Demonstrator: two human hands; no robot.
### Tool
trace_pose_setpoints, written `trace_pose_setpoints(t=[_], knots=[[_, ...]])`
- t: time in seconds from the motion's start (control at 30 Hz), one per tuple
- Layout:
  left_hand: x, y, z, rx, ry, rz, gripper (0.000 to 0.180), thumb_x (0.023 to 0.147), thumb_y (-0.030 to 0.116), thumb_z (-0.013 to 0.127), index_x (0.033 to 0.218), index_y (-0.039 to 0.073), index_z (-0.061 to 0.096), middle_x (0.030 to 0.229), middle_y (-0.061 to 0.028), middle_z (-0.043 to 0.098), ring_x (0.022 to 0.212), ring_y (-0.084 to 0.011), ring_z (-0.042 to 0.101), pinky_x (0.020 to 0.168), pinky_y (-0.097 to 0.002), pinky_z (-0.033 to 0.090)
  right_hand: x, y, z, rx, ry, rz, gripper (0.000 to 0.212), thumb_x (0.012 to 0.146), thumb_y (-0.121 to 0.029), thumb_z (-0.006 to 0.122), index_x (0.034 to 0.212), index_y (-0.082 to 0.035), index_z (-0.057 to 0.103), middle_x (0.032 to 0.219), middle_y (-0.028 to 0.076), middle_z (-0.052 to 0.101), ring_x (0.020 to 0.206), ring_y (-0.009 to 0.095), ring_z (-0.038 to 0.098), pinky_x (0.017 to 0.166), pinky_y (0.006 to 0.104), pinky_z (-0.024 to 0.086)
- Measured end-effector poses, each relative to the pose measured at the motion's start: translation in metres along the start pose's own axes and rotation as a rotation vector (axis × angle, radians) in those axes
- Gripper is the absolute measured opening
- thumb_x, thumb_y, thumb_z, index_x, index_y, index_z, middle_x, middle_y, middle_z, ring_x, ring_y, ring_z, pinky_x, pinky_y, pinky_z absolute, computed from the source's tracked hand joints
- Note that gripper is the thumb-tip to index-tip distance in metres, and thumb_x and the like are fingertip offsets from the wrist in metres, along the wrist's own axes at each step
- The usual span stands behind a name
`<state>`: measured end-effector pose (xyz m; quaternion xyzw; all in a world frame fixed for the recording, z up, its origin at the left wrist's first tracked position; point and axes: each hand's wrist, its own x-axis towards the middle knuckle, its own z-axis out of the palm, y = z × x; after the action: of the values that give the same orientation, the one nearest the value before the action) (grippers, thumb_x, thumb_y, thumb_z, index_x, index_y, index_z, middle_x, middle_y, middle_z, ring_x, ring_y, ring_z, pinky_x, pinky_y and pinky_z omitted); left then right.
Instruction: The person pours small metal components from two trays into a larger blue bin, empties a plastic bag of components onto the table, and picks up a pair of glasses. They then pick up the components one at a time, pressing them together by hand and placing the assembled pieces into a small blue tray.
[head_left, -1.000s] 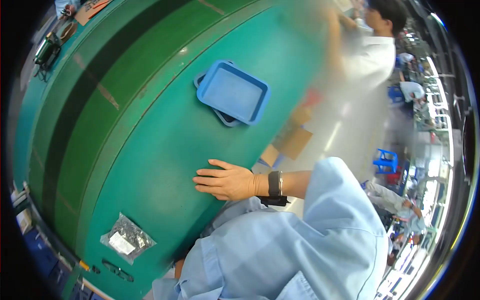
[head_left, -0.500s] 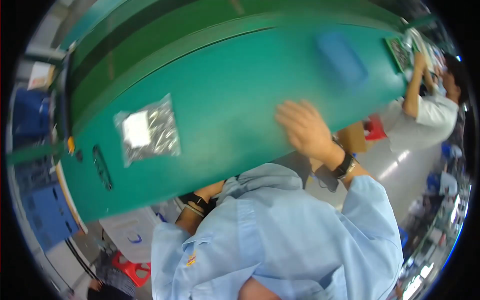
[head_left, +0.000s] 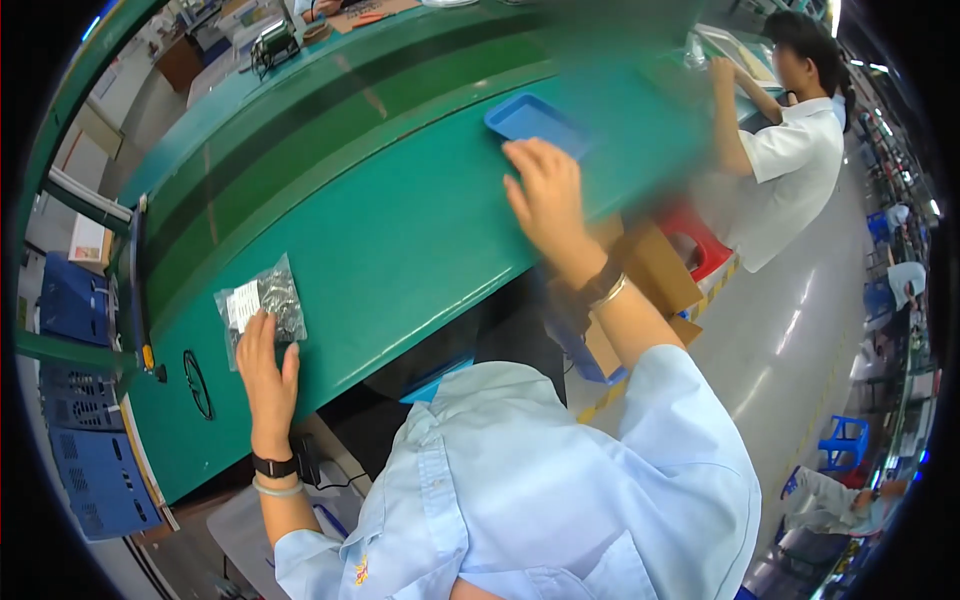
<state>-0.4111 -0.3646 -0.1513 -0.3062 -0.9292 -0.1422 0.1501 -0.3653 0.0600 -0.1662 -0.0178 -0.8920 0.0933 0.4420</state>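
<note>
A clear plastic bag (head_left: 287, 300) of small dark parts, with a white label (head_left: 243, 303) in it or on it, lies on the left of the green tabletop (head_left: 400, 230). My left hand (head_left: 265, 385) is at the bag's near edge, its fingertips over the label; the fingers are stretched out and the thumb stands apart. Farther right, my right hand (head_left: 550, 205) reaches over the table with fingers extended and thumb spread. Just beyond its fingertips sits a shallow blue tray (head_left: 535, 120). Neither hand grips anything.
A thin black loop (head_left: 197, 385) lies left of the bag. A raised green ledge (head_left: 330, 130) runs along the far side. A co-worker in white (head_left: 800, 150) works at the right end. Below the table's right part stand a cardboard box (head_left: 655, 265) and a red stool (head_left: 695, 240).
My left hand has come up from below the table's near edge to the bag. My right hand has moved farther out, close to the blue tray. The whole view has shifted.
</note>
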Motion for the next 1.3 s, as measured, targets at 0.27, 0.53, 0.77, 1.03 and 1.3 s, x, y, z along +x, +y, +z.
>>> trace_pose_setpoints(t=[0.27, 0.53, 0.77, 1.03, 1.3], knots=[[0.009, 0.004, 0.036, 0.106, -0.026, -0.034, 0.047, 0.085, 0.014, 0.059, 0.130, 0.005, 0.047, 0.143, -0.0117, 0.038, 0.135, -0.0300, 0.030, 0.111, -0.0482, 0.017, 0.005, 0.082, 0.000, -0.259, -0.209, 0.158, 0.017, 0.083, -0.018, 0.061, 0.095, -0.006, 0.065, 0.090, 0.009, 0.063, 0.089, 0.029, 0.057, 0.081, 0.0394, 0.044], [0.011, 0.002, 0.036, 0.096, 0.030, -0.061, 0.046, 0.080, 0.013, 0.064, 0.123, 0.004, 0.051, 0.139, -0.0137, 0.042, 0.131, -0.0328, 0.034, 0.109, -0.0506, 0.020, 0.043, 0.007, 0.030, 0.185, -0.165, -0.280, 0.007, 0.080, -0.012, 0.061, 0.085, -0.007, 0.062, 0.084, 0.008, 0.057, 0.087, 0.027, 0.054, 0.085, 0.0420, 0.040], [0.010, 0.001, 0.029, 0.056, 0.026, -0.057, 0.047, 0.079, 0.012, 0.063, 0.124, 0.005, 0.051, 0.140, -0.0135, 0.041, 0.132, -0.0329, 0.033, 0.110, -0.0494, 0.019, 0.026, 0.003, 0.048, 0.145, -0.273, -0.154, 0.018, 0.078, -0.014, 0.065, 0.094, -0.006, 0.063, 0.095, 0.008, 0.058, 0.100, 0.028, 0.053, 0.092, 0.0426, 0.039], [0.002, 0.001, 0.025, 0.037, 0.006, -0.092, 0.045, 0.078, 0.011, 0.065, 0.121, 0.005, 0.053, 0.139, -0.0139, 0.042, 0.131, -0.0337, 0.034, 0.109, -0.0506, 0.020, 0.009, 0.056, 0.036, -0.292, -0.508, 0.215, 0.028, 0.078, -0.019, 0.065, 0.104, -0.009, 0.063, 0.098, 0.007, 0.060, 0.095, 0.026, 0.055, 0.083, 0.0421, 0.042], [0.020, -0.017, 0.034, 0.047, 0.085, -0.095, 0.028, 0.074, 0.005, 0.067, 0.102, 0.008, 0.064, 0.122, -0.0099, 0.055, 0.120, -0.0300, 0.046, 0.103, -0.0493, 0.029, 0.045, 0.029, 0.043, -0.048, -0.249, -0.048, 0.013, 0.082, -0.013, 0.063, 0.089, -0.003, 0.064, 0.081, 0.011, 0.063, 0.080, 0.030, 0.060, 0.072, 0.0421, 0.048]])
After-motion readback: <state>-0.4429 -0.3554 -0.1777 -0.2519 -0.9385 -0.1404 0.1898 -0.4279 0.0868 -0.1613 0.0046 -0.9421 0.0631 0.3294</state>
